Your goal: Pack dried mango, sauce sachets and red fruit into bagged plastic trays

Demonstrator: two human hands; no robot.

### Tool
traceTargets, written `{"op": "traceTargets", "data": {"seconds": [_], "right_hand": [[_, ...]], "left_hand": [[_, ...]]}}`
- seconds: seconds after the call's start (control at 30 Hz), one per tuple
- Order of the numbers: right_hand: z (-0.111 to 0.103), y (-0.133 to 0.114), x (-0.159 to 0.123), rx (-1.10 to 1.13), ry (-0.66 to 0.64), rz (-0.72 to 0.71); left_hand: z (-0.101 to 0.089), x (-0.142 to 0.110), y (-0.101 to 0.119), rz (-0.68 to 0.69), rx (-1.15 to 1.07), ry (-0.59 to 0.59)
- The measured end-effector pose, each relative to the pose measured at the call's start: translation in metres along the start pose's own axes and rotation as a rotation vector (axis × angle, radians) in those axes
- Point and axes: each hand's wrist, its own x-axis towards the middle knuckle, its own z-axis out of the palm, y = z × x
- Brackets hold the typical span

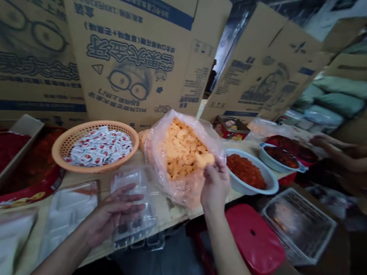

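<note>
My right hand (215,183) is at the right rim of a clear plastic bag (157,144) filled with small pale orange pieces (182,142). Its fingertips pinch one or more of these pieces (204,160); I cannot tell how many, nor exactly what they are. Lower left, my left hand (116,213) has its fingers spread, palm turned inward, over a clear plastic compartment tray (138,205) on the table. Whether the fingers touch this tray is unclear. More clear trays (67,212) lie to the left of that hand.
An orange basket (58,151) holds small white-and-red packets. Blue basins (268,192) contain reddish pieces. Left is a large red tub (50,185). Tall cardboard boxes (130,52) line the back. A red stool (254,240) stands right, below the table; another person's arm (351,155) reaches in beyond.
</note>
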Motion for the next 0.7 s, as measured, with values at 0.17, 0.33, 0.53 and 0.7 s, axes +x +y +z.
{"op": "traceTargets", "data": {"seconds": [0.17,0.33,0.53,0.7], "right_hand": [[-0.100,0.043,0.034,-0.333,0.489,-0.047],[-0.139,0.077,0.045,-0.495,0.349,0.051],[-0.132,0.070,0.046,-0.600,0.491,-0.064],[-0.069,0.025,0.025,-0.540,0.331,-0.506]], "left_hand": [[0.002,0.003,0.002,-0.015,0.040,0.026],[0.000,0.002,0.000,-0.013,0.032,0.047],[-0.007,0.002,0.000,-0.006,0.034,0.057],[-0.014,0.004,0.000,-0.017,-0.009,0.040]]}}
